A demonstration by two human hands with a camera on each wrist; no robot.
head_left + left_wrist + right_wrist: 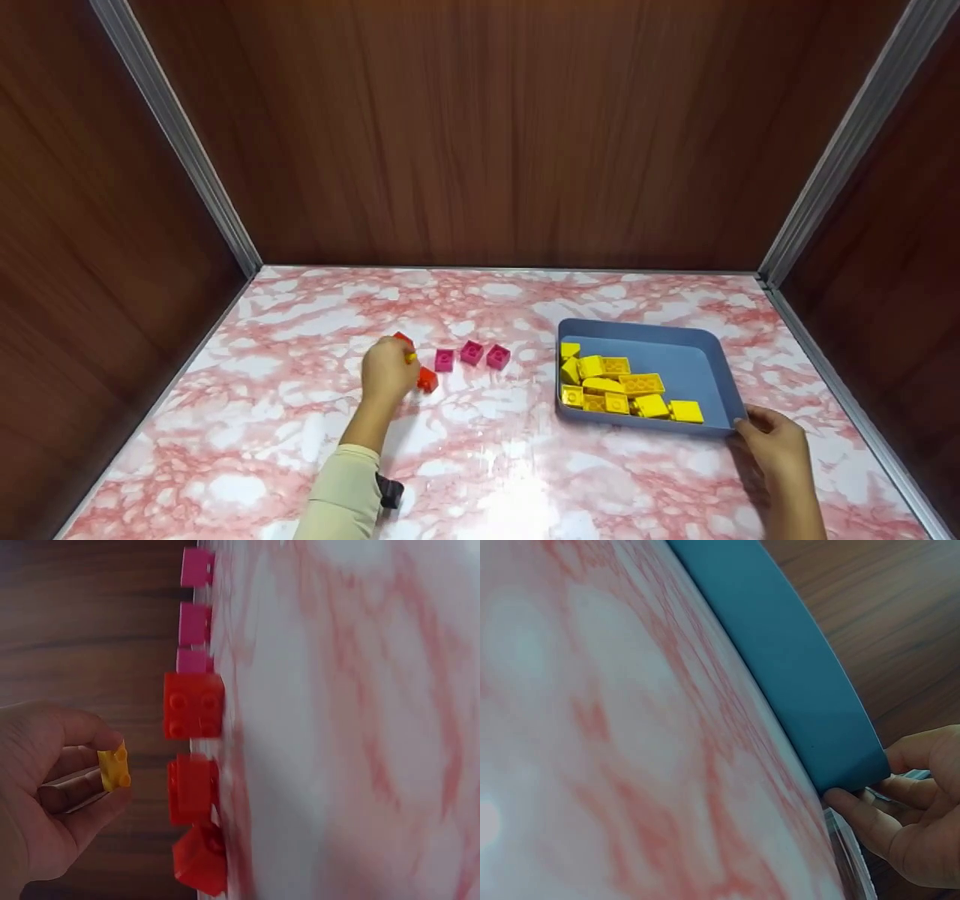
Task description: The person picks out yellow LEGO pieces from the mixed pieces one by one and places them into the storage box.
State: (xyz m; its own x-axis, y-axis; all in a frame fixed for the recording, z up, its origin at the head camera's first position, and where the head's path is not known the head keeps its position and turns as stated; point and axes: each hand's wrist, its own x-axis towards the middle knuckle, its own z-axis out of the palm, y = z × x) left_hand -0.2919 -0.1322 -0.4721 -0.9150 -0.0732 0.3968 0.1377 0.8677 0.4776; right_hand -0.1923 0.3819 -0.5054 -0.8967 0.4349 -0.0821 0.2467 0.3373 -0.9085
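Observation:
My left hand [388, 369] pinches a small yellow toy brick [115, 768] between thumb and fingertips. In the left wrist view it is beside three red bricks [193, 705] standing in a line on the table. From the head view, the left hand partly covers the red bricks [427, 379]. Three magenta bricks [472, 352] lie just to their right. My right hand [776, 442] holds the near right corner of a blue-grey tray [709, 360], thumb and fingers at its wall [810, 712]. Several yellow bricks [641, 384] lie in the tray, mostly toward its left and near sides.
The table [480, 442] has a red and white marbled top. Dark wood-grain panels [487, 135] stand at the back and both sides, with metal rails [180, 142] at the corners. A bright glare falls on the table's near middle.

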